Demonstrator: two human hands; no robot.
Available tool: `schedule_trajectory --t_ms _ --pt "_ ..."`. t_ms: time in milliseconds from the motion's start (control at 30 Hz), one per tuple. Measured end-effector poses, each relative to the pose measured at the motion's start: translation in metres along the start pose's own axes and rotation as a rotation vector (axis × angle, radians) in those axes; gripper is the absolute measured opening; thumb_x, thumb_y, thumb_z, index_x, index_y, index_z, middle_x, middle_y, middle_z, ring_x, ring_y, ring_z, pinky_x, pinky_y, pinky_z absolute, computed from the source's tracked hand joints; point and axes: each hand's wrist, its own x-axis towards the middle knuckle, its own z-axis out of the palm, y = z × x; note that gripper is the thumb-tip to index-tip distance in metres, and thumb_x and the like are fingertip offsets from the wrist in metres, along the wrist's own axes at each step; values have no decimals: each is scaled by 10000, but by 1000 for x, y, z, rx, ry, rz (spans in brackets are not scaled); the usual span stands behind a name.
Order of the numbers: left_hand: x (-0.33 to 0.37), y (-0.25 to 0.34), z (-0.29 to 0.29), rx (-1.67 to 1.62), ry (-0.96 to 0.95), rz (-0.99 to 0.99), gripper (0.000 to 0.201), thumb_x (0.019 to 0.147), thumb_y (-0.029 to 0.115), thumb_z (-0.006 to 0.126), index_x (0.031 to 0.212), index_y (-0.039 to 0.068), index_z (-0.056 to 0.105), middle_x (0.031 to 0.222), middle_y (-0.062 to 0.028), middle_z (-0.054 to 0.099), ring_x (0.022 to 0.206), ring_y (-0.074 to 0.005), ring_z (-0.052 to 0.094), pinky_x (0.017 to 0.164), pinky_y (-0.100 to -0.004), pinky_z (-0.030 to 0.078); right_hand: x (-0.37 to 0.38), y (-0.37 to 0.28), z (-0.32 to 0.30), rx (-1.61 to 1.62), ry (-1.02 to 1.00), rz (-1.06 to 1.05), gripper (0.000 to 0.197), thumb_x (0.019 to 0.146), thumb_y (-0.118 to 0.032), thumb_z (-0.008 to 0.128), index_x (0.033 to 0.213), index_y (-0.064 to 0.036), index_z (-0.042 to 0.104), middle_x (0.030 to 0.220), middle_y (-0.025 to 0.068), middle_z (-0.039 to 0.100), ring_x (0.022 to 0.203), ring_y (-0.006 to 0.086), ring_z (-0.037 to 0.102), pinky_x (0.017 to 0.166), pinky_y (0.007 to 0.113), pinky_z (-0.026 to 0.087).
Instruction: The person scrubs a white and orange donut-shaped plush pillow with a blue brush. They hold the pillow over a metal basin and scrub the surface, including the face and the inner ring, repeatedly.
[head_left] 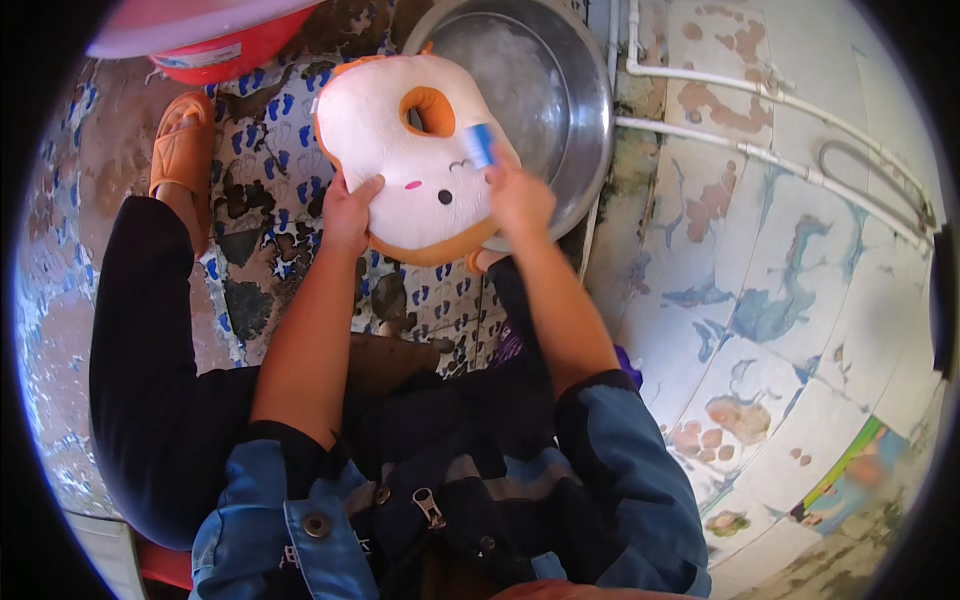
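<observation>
A white plush cushion (375, 135) with an orange edge, an orange-lined hole and a small cartoon face is tilted in front of me. My left hand (349, 212) grips its lower left edge, thumb on the white front. Closed around a small blue-and-white brush (480, 146), my right hand (520, 203) is at the cushion's right side. Motion smears the brush, so whether it touches the fabric is hard to tell. Behind the cushion's right part lies a wide metal basin (592, 110), with cloudy water visible in it.
A red tub (235, 58) stands at the upper left, near my orange slipper (182, 150). Worn floor tiles (265, 135) with blue footprint patterns spread below. White pipes (760, 155) run along the tiled wall at right. A red stool edge (165, 565) shows at lower left.
</observation>
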Motion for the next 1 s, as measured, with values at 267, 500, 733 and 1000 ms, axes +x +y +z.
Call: schedule_trajectory --t_ms 267,500,733,1000 --pt "11 -5 -18 8 25 -35 383 815 -3 622 1181 -22 514 1088 -134 616 903 -232 624 810 -339 507 -90 -39 62 214 272 -406 453 883 -276 554 1327 -211 492 837 89 633 640 306 607 550 423 488" --pt "15 -2 -4 67 14 -18 387 822 4 613 1189 -56 507 1121 -144 607 978 -242 605 877 -342 474 -58 20 72 711 422 56 458 873 -218 593 1313 -133 502 835 138 645 658 266 625 592 358 503" --pt "6 6 1 112 -9 -60 377 826 -10 595 1192 -45 513 1131 -149 601 996 -258 601 867 -365 481 -81 16 76 454 380 -140 470 855 -190 626 1307 -129 511 857 138 654 675 199 642 636 328 515" --pt "13 7 3 177 114 -120 361 827 -18 593 1179 -59 524 1134 -147 597 989 -252 601 866 -358 485 -108 0 89 479 347 -194 442 847 -166 628 1279 -132 543 790 125 646 615 210 622 603 324 507"
